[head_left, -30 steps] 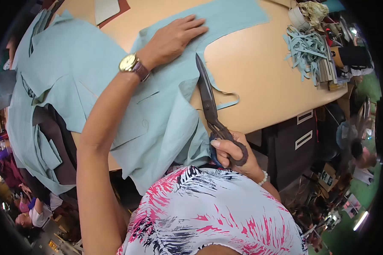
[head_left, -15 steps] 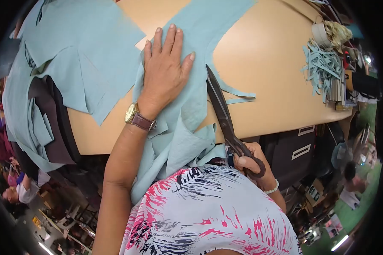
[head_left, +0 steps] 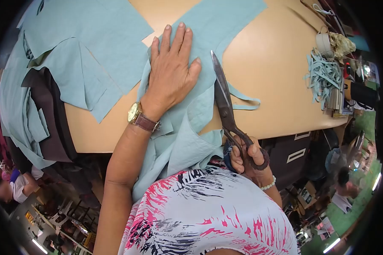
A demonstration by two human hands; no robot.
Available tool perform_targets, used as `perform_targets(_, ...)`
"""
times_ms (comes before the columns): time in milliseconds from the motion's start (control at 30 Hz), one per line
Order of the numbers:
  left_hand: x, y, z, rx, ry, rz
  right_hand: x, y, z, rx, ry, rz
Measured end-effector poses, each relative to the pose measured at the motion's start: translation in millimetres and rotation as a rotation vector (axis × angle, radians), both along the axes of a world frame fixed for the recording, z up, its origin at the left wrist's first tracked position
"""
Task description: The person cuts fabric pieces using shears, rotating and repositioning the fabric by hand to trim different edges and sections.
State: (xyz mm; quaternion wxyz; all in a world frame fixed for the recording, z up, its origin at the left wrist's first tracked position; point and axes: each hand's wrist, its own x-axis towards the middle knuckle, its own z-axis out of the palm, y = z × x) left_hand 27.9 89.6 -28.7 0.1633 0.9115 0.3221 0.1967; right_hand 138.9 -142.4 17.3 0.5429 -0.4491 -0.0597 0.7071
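My left hand (head_left: 172, 70) lies flat on a light blue cloth (head_left: 200, 38), its fingers stretched toward the table's far side. A watch with a brown strap is on that wrist. My right hand (head_left: 247, 157) grips the handles of large dark scissors (head_left: 224, 100). Their blades point away from me along the cloth's right edge, with the tip right of my left thumb. A narrow blue strip (head_left: 244, 104) curls on the table just right of the blades. The near part of the cloth hangs in folds against my body.
More blue cloth (head_left: 85, 46) and dark fabric (head_left: 51, 114) lie at the left of the tan table (head_left: 276, 85). A pile of blue strips (head_left: 323, 76) and a white cup-like container (head_left: 323, 44) are at the right. Dark drawers (head_left: 285, 159) stand below the table edge.
My left hand has turned and slid nearer on the cloth, its fingers now pointing away. The held cloth has swung apart from the left pieces. The scissors have shifted right with my right hand.
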Motion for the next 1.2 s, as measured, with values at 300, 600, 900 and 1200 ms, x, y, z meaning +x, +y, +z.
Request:
perform_targets(300, -2, 0, -4, 0.002, -0.013, 0.008, -5, 7, 4, -0.012, -0.021, -0.008)
perform_targets(600, -1, -5, -18, 0.085, -0.029, 0.098, -15, 8, 4, -0.036, -0.075, 0.010)
perform_targets(900, -2, -10, -17, 0.057, 0.017, 0.121, -22, 7, 1, -0.069, -0.100, 0.025)
perform_targets(1200, 0, -16, -21, 0.103, -0.027, 0.168, -37, 15, 6, -0.151, -0.130, 0.002)
